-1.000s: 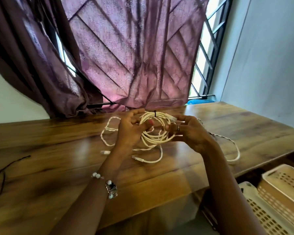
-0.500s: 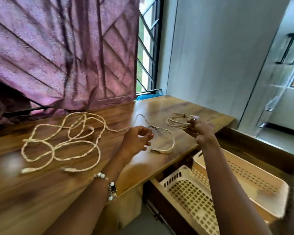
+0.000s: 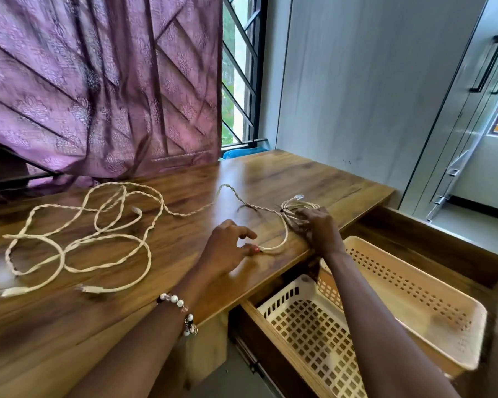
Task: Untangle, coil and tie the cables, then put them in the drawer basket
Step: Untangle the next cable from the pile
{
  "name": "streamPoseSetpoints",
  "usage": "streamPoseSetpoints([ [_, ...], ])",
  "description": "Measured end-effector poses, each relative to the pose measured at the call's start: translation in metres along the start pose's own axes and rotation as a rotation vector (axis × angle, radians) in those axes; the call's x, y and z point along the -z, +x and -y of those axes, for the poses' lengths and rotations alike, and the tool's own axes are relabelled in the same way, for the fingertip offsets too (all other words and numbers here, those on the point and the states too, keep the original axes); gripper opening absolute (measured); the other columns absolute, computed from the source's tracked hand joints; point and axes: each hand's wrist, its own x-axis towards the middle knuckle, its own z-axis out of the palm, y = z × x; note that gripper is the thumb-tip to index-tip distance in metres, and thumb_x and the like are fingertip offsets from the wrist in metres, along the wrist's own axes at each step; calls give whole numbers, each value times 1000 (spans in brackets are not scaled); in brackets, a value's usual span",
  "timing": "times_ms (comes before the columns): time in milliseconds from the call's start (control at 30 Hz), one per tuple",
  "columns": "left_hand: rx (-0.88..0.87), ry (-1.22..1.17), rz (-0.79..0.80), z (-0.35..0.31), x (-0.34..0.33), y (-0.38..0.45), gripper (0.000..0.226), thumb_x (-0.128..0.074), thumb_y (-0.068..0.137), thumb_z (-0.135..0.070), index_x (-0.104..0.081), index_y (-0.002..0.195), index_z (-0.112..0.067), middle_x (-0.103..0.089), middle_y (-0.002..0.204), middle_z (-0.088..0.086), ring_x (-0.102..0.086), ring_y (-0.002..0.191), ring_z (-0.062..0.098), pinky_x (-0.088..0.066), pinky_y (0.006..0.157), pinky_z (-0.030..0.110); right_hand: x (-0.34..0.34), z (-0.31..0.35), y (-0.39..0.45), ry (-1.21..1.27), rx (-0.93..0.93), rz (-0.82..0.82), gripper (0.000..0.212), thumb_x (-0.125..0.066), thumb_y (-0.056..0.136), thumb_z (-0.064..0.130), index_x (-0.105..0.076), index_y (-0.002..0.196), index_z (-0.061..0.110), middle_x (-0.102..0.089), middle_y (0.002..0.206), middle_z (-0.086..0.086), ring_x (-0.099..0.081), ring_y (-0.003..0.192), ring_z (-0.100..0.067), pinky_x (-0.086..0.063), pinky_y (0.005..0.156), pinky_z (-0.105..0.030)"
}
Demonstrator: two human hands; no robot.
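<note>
A small tied coil of cream cable (image 3: 298, 206) is gripped by my right hand (image 3: 316, 229) near the right edge of the wooden desk (image 3: 299, 176). A long loose cream twisted cable (image 3: 98, 234) sprawls in loops over the desk's left half and runs right to a bend by my hands. My left hand (image 3: 227, 248) hovers over the desk with relaxed fingers, its fingertips touching that bend. Below the desk edge an open drawer holds a white lattice basket (image 3: 308, 326) and a beige perforated basket (image 3: 400, 280).
A purple curtain (image 3: 98, 81) hangs behind the desk, with a barred window (image 3: 239, 81) to its right. A grey wall and a glass door (image 3: 472, 110) stand at the right. The drawer's wooden front (image 3: 270, 340) juts out below the desk edge.
The view swung right from the desk middle to its right end and the open drawer. My right hand carried the coil rightward; my left hand let go and dropped toward the loose cable.
</note>
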Motion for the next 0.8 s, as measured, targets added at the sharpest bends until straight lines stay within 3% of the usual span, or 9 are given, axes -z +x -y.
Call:
streamPoseSetpoints([
  [67, -15, 52, 28, -1, -3, 0, 31, -77, 76, -31, -72, 106, -26, -58, 102, 2, -57, 97, 19, -43, 82, 27, 4, 1, 2, 34, -86, 88, 48, -67, 74, -6, -63, 121, 4, -65, 118, -19, -55, 113, -34, -40, 97, -30],
  [167, -23, 149, -4, -4, -2, 0, 20, -74, 78, -36, -74, 98, -29, -55, 93, -3, -57, 93, 19, -44, 75, 28, 15, 6, 4, 21, -66, 174, 57, -66, 74, -4, -55, 129, 1, -58, 131, -19, -48, 124, -32, -33, 104, -27],
  [333, 8, 142, -68, -1, 1, -5, 13, -73, 80, -33, -74, 92, -29, -62, 98, -1, -60, 94, 20, -46, 76, 29, 22, 13, 0, 57, -21, 78, 70, -59, 69, -11, -45, 137, -2, -49, 140, -20, -39, 133, -32, -29, 112, -33],
  [500, 17, 85, -198, 11, 17, -16, 11, -71, 83, -24, -75, 93, -25, -62, 96, 2, -62, 88, 24, -47, 71, 31, 24, 40, -4, 122, 27, -84, 48, -62, 69, -8, -66, 116, 2, -67, 115, -17, -55, 111, -32, -39, 94, -28],
  [567, 1, 49, -275, 19, 30, -23, 12, -70, 83, -20, -75, 92, -24, -62, 92, 4, -61, 85, 24, -49, 73, 34, 22, 63, -5, 211, 98, -89, 40, -59, 69, -6, -72, 105, 7, -73, 101, -10, -62, 99, -29, -49, 87, -34],
  [633, -39, -25, -349, 26, 49, -33, 13, -68, 83, -16, -76, 92, -23, -63, 86, 0, -60, 81, 18, -46, 72, 28, 19, 89, -6, 300, 178, -85, 39, -55, 67, -3, -73, 100, 10, -74, 94, -5, -64, 92, -25, -55, 77, -37],
  [733, -29, -309, -372, 38, 84, -55, 16, -63, 87, -4, -73, 90, -16, -63, 65, -14, -58, 59, -1, -41, 54, 12, 16, 134, -5, 430, 257, -95, 48, -52, 67, -2, -71, 108, 13, -71, 97, -3, -60, 92, -20, -53, 70, -24],
  [800, 61, -582, -438, 48, 108, -71, 24, -59, 89, 0, -70, 84, -20, -68, 65, -10, -55, 48, 2, -42, 44, 18, 14, 162, -4, 544, 284, -80, 56, -50, 64, -2, -67, 115, 14, -68, 102, -4, -59, 94, -21, -51, 67, -19],
])
